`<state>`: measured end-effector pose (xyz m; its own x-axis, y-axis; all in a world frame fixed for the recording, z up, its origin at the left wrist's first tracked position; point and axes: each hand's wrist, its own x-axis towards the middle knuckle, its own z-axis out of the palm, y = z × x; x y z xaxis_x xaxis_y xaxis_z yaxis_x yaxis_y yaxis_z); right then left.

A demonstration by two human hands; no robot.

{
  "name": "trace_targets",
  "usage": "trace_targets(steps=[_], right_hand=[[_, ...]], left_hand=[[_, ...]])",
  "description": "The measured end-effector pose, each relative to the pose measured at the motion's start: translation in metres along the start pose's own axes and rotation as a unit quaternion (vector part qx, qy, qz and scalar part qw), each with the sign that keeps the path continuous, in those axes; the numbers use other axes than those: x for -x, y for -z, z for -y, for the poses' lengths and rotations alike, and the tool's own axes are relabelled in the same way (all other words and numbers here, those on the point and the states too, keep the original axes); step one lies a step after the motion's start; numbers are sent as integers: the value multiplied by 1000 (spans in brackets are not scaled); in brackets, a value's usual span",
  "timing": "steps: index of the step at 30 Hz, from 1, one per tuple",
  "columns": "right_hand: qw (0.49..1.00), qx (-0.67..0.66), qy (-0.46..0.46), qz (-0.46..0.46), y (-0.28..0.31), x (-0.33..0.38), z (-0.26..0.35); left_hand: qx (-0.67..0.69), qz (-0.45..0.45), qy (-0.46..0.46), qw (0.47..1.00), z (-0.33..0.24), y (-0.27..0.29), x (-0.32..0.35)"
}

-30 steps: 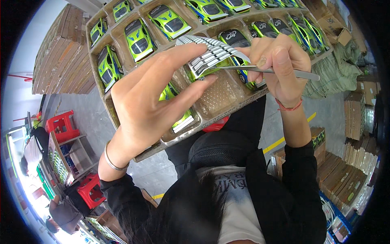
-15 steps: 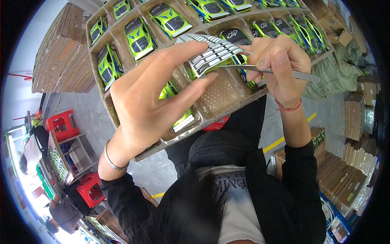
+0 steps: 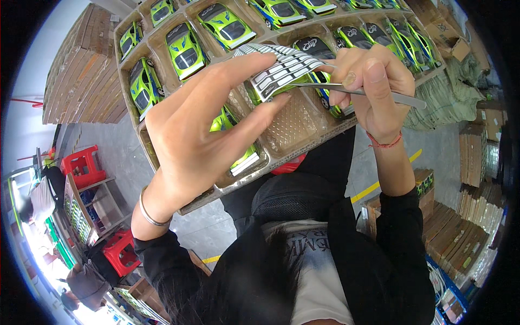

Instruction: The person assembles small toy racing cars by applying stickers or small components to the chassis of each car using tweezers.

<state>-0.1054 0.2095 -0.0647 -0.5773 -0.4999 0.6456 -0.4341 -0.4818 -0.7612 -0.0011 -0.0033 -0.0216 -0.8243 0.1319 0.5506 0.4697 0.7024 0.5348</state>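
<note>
My left hand [image 3: 189, 119] curls, thumb and fingers apart, around a green toy car [image 3: 254, 96], mostly hidden by my fingers and a sticker sheet. The sheet [image 3: 279, 67], white with rows of black-edged stickers, bends over the car, its left edge beside my index finger. My right hand [image 3: 374, 81] is closed on metal tweezers [image 3: 401, 99], whose thin tip reaches under the sheet's lower right edge. Right fingertips are also close to the sheet's right end; contact there is unclear. Below both hands is a clear-brown compartment tray [image 3: 287, 135] with several green toy cars [image 3: 187, 51].
Stacked flat cardboard [image 3: 81, 65] stands at left, near red stools [image 3: 84, 167]. More cartons [image 3: 452, 233] are piled at right, below a pale green sack [image 3: 447, 97]. A person [image 3: 86, 284] sits at lower left. A yellow line [image 3: 365, 192] crosses the grey floor.
The tweezers' tip has shifted slightly up and right along the sheet's lower edge. My left hand has barely moved, and the tray stays in place.
</note>
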Motion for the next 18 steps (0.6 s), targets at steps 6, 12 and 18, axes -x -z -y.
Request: trace_targets(steps=[6, 12, 18], right_hand=[[1000, 22, 3, 13, 2, -1, 1], [1000, 24, 5, 18, 3, -1, 1], [1000, 17, 1, 6, 3, 2, -2]], left_hand=[[7, -3, 2, 1000, 0, -2, 0], [6, -3, 4, 1000, -2, -1, 1], [7, -8, 2, 1000, -1, -2, 2]])
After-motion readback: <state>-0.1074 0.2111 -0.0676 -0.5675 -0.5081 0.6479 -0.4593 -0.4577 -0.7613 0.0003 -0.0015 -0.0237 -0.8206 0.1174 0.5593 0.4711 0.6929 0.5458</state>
